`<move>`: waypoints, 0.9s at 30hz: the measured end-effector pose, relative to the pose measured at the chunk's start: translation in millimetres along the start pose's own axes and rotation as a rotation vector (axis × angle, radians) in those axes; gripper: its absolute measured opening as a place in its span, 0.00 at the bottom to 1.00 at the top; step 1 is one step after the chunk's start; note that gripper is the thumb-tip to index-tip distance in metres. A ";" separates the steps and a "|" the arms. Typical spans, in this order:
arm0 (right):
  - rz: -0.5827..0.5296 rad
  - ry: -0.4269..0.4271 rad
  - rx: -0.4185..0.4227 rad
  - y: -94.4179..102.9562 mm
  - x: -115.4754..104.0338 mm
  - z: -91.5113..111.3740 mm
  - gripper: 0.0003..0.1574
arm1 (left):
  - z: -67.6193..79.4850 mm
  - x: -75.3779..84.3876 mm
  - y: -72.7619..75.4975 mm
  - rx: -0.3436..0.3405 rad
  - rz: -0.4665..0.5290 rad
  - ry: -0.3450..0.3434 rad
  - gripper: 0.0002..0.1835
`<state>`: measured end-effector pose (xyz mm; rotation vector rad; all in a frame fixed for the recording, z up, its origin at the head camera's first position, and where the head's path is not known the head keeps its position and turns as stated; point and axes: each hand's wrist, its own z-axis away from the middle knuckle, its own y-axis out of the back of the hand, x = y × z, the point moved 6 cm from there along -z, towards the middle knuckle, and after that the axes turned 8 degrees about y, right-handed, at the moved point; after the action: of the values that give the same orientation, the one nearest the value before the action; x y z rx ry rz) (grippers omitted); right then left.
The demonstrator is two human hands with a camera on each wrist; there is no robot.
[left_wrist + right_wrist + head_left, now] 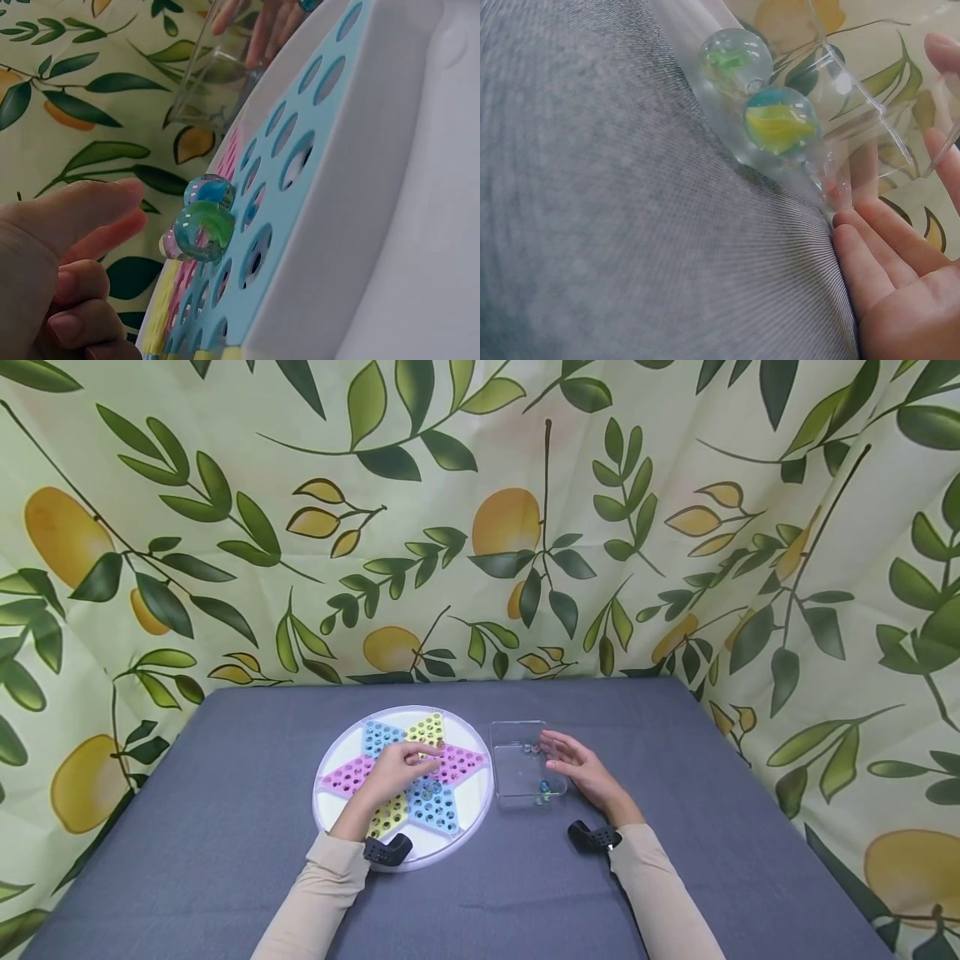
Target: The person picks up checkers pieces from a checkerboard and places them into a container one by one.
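Note:
Over the middle of a round Chinese checkers board (330,810) is my left hand (397,770). Its index finger reaches forward and the other fingers curl loosely; I see nothing held between them. Close to those fingertips in the left wrist view, a green-swirled marble (204,231), a blue one (210,189) and a partly hidden pinkish one (171,246) sit on the board. My right hand (588,770) is at the right side of a clear plastic box (517,795), fingers fairly straight against or very near its wall. Inside the box lie a yellow-and-blue marble (781,124) and a green-swirled clear marble (735,60).
The box stands just right of the board's rim, on a grey tablecloth (525,893). A few more marbles (531,748) lie toward the box's far end. A leaf-and-fruit patterned curtain (450,568) hangs behind the table. Both wrists wear black devices (388,850).

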<state>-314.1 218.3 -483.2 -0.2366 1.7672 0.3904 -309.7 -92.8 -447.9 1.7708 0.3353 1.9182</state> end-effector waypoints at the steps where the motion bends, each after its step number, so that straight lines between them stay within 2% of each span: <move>1: -0.002 -0.001 0.000 -0.2 -0.1 0.2 0.41 | -0.3 -0.3 0.1 0.002 -0.012 0.000 0.15; 10: -0.010 -0.005 -0.003 -1.1 -0.6 0.9 0.40 | -2.3 -4.6 0.3 -0.002 -0.071 0.021 0.15; 18: 0.012 -0.012 0.004 -1.0 -0.9 0.2 0.39 | -2.6 -7.3 0.2 -0.025 -0.059 0.050 0.15; 27: -0.030 0.006 0.006 -1.5 -1.1 0.0 0.40 | -4.1 -8.1 -0.2 -0.030 -0.085 0.030 0.15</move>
<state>-313.3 216.9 -482.4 -0.2598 1.7689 0.3630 -313.5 -96.2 -455.5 1.6835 0.3842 1.8817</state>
